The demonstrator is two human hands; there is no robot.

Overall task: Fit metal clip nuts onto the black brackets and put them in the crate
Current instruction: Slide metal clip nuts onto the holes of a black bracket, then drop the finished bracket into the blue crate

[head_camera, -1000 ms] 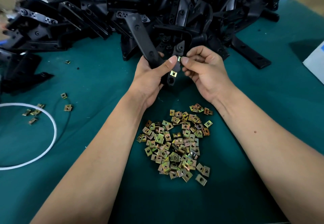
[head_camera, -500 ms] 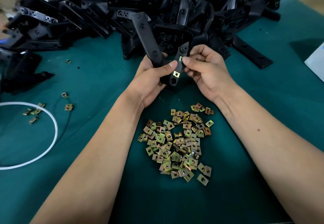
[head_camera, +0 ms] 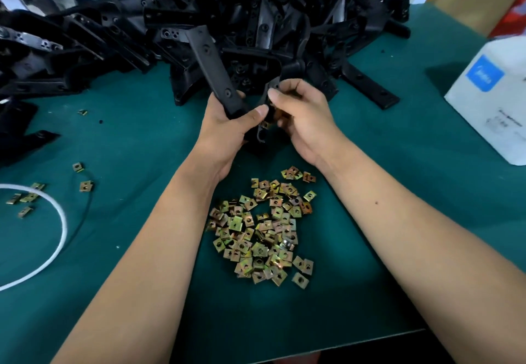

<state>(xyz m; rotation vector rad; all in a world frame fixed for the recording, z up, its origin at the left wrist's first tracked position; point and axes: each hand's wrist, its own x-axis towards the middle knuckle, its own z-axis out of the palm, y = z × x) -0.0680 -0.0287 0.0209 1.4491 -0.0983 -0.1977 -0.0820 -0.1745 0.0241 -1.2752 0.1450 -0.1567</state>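
The brackets (head_camera: 227, 30) look like matt black plastic or coated metal; blur hides which. The clip nuts (head_camera: 262, 232) are shiny metal with a yellowish, rainbow-tinted plating. The counter (head_camera: 128, 136) wears a dull green mat, smooth and faintly cloth-like. The box (head_camera: 495, 99) is smooth white card, and the ring (head_camera: 61, 238) is white plastic.

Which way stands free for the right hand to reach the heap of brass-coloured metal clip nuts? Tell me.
Probably straight back: the heap of clip nuts lies uncovered just below the right hand, though it seems busy on the black bracket.
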